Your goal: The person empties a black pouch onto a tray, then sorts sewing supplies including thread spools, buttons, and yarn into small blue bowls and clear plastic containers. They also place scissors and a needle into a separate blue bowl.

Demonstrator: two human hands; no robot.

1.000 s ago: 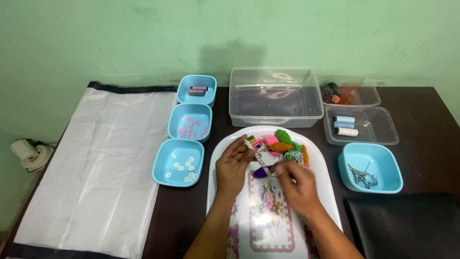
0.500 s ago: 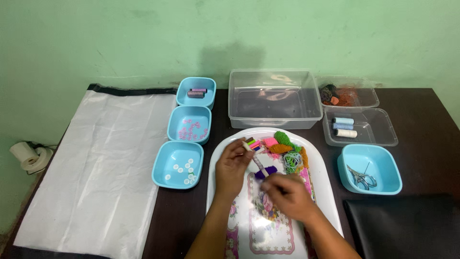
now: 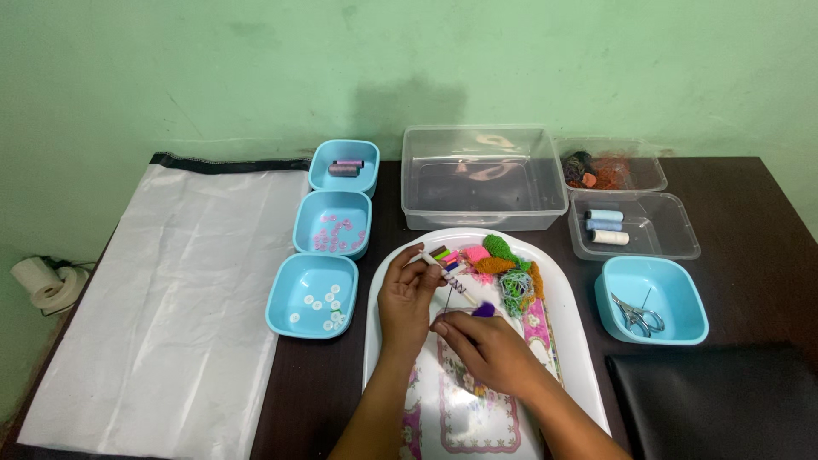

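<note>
A white sheet (image 3: 162, 298) covers the far-left stretch of the dark surface (image 3: 750, 204), well apart from the hands. Nearer, just left of the left hand (image 3: 407, 296), stand three light-blue bowls: one of white buttons (image 3: 313, 305), one of pink buttons (image 3: 333, 223), one of thread spools (image 3: 344, 165). The left hand's grip is narrow, its fingertips pinched on a small card wound with coloured threads (image 3: 446, 266), held low over the white tray (image 3: 562, 341). Just beside it, the right hand (image 3: 482, 347) pinches a tuft of purple thread (image 3: 483, 310), a fine dark strand running from its fingers up toward the card. The work looks mid-way: one colour is drawn loose, while the heap of pink, orange and green thread skeins (image 3: 503, 266) right of the card lies unsorted. The card is slim and white, banded in bright colours and tilted toward the left hand. Beyond the hands sits a clear lidless box (image 3: 481, 179); to the right are two clear trays, one of dark scraps (image 3: 609, 173), one of pale spools (image 3: 635, 226), and a blue bowl with small scissors (image 3: 652, 300).
</note>
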